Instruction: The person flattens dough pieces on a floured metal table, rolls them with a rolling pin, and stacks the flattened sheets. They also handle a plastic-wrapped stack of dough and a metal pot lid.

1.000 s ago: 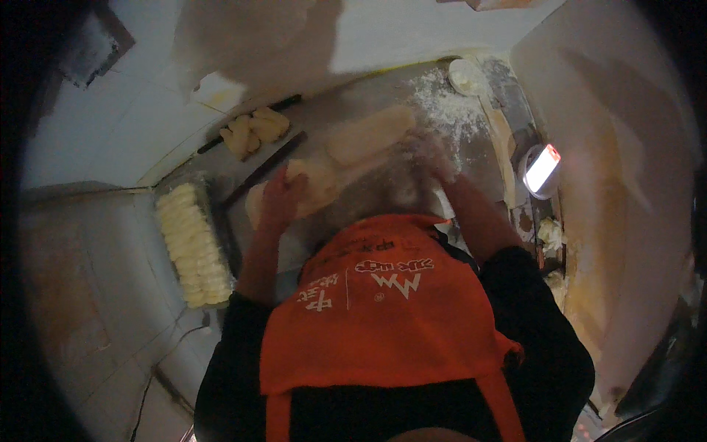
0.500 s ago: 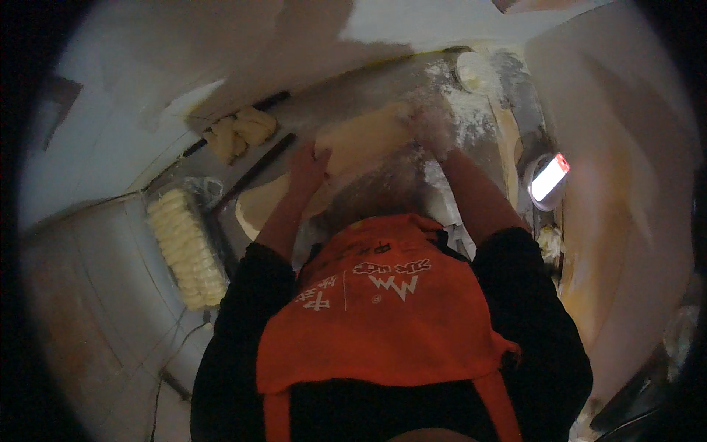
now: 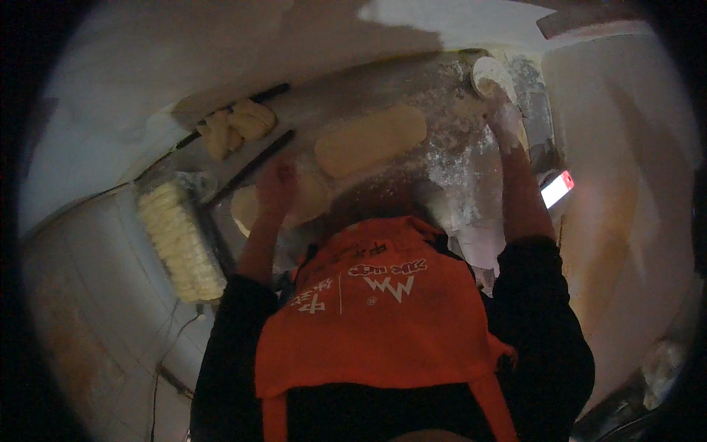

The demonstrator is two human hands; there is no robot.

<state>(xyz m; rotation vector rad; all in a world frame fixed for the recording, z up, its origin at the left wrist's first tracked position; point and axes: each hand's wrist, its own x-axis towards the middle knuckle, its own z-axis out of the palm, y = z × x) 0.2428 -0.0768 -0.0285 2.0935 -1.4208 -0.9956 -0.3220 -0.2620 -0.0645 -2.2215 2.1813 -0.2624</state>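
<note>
A flat, rounded-oblong sheet of dough (image 3: 372, 141) lies on the floured worktop. Left of it and nearer me is a second piece of dough (image 3: 313, 197), partly covered by my left hand (image 3: 281, 183). That hand is smeared by motion, so its fingers do not read clearly. My right hand (image 3: 505, 118) reaches to the round bowl of white flour (image 3: 492, 68) at the far right. Its fingertips are at the bowl's near rim, and whether they hold flour cannot be made out.
A dark bar (image 3: 250, 169) lies left of the dough, with a crumpled tan cloth-like bundle (image 3: 249, 119) beyond it. At the left stands a plastic-wrapped pack of pale rolls (image 3: 180, 239). A lit phone (image 3: 557, 190) is at the right edge. Loose flour (image 3: 456, 166) covers the worktop's right part.
My right hand has left the dough sheet's right end and moved right to the flour bowl. My left hand has come off the sheet, back toward the nearer dough.
</note>
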